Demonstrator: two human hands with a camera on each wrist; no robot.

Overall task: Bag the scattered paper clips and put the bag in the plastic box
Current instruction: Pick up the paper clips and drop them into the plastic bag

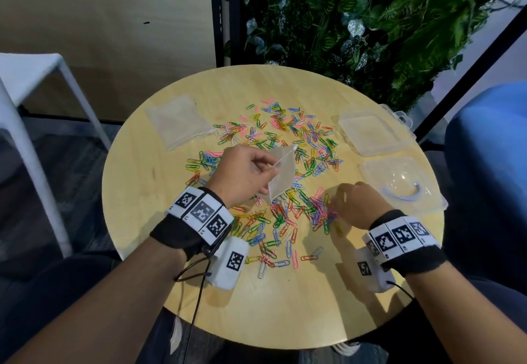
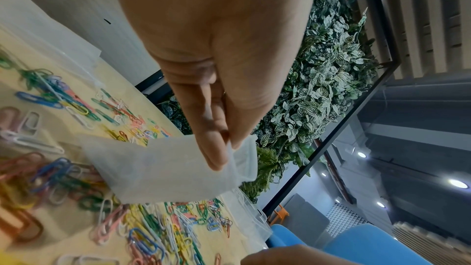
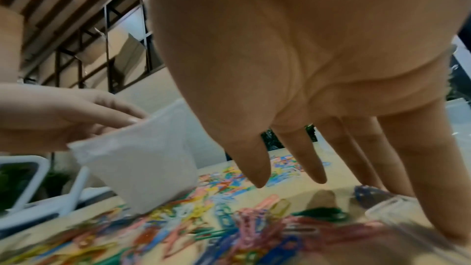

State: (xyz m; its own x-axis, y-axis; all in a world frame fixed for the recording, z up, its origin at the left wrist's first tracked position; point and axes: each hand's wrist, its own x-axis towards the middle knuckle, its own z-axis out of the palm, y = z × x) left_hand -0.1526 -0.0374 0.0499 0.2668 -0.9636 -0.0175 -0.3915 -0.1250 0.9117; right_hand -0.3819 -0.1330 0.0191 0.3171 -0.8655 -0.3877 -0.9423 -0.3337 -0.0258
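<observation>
Coloured paper clips (image 1: 285, 135) (image 2: 63, 178) (image 3: 229, 229) lie scattered over the middle of a round wooden table (image 1: 159, 187). My left hand (image 1: 272, 165) (image 2: 226, 144) (image 3: 76, 112) pinches the top edge of a small clear zip bag (image 1: 281, 177) (image 2: 158, 170) (image 3: 142, 168). The bag hangs with its lower corner down among the clips. To its right, my right hand (image 1: 339, 202) (image 3: 288, 178) reaches palm-down over a dense heap of clips, fingers straight and spread, holding nothing. An open clear plastic box (image 1: 399, 164) lies flat at the table's right, both halves facing up.
A stack of spare clear bags (image 1: 176, 122) lies at the table's far left. A white stool (image 1: 37, 78) stands off the left side and a blue chair (image 1: 490, 150) off the right. A plant wall (image 1: 370, 21) rises behind the table.
</observation>
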